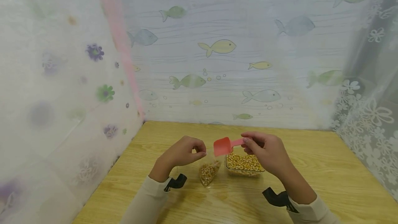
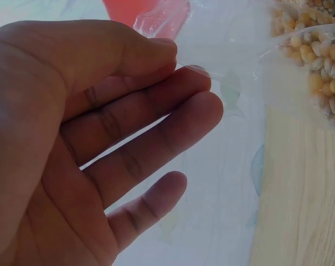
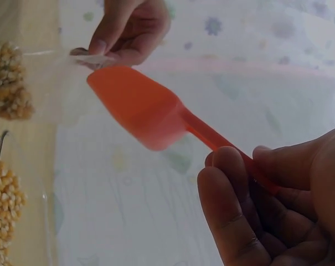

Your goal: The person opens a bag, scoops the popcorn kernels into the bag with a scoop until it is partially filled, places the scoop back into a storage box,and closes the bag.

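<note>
My left hand [image 1: 186, 151] pinches the top edge of a clear plastic bag [image 2: 228, 72] between thumb and forefinger. Corn kernels [image 1: 209, 172] fill the bag's lower part, which hangs at or just above the table; I cannot tell which. In my right hand [image 1: 264, 149] is the handle of a small red scoop [image 1: 222, 147], gripped between thumb and fingers. The scoop's front edge is tilted toward the bag's mouth, as the right wrist view shows, and no kernels are visible in it. Below the scoop stands a clear rectangular container [image 1: 245, 173] of yellow corn kernels [image 3: 6, 205].
Everything rests on a light wood-grain table [image 1: 314, 161]. Behind it hangs a curtain [image 1: 224, 78] printed with fish. Flower-patterned sheets hang on the left [image 1: 62, 113] and right. Each wrist wears a black strap-like mount [image 1: 276, 198].
</note>
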Tool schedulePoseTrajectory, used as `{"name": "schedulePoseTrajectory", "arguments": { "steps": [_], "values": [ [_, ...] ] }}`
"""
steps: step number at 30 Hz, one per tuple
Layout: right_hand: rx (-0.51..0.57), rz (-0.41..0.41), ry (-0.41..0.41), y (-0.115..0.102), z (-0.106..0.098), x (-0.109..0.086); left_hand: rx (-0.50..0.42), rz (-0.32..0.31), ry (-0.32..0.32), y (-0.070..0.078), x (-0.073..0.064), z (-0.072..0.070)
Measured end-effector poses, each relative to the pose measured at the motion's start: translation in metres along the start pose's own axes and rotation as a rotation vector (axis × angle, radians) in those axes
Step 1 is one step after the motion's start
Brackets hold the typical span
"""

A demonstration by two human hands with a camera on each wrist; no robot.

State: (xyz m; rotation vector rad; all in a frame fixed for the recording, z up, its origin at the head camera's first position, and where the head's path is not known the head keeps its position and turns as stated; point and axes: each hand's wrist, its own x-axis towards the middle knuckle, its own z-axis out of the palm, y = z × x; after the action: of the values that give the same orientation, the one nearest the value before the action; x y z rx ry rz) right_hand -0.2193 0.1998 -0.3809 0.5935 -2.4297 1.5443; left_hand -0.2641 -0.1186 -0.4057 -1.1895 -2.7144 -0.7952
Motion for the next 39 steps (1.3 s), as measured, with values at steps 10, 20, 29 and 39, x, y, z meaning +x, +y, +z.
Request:
{"name": "schedulePoseTrajectory", "arguments": {
  "steps": [10,20,29,39],
  "values": [
    [0.043,0.027,0.035,0.011,-0.011,-0.001,-0.005,-0.016,-0.004,0.001,0.0,0.0],
    [0.142,0.143,0.033,0.036,-0.025,0.004,0.007,-0.012,-0.001,-0.002,-0.001,-0.001],
    [0.225,0.274,0.007,0.061,-0.032,0.001,0.013,-0.008,-0.011,-0.004,0.0,-0.001],
    [0.222,0.359,-0.024,0.085,-0.037,-0.001,-0.002,-0.023,-0.014,-0.004,-0.002,-0.002]
  ]
}}
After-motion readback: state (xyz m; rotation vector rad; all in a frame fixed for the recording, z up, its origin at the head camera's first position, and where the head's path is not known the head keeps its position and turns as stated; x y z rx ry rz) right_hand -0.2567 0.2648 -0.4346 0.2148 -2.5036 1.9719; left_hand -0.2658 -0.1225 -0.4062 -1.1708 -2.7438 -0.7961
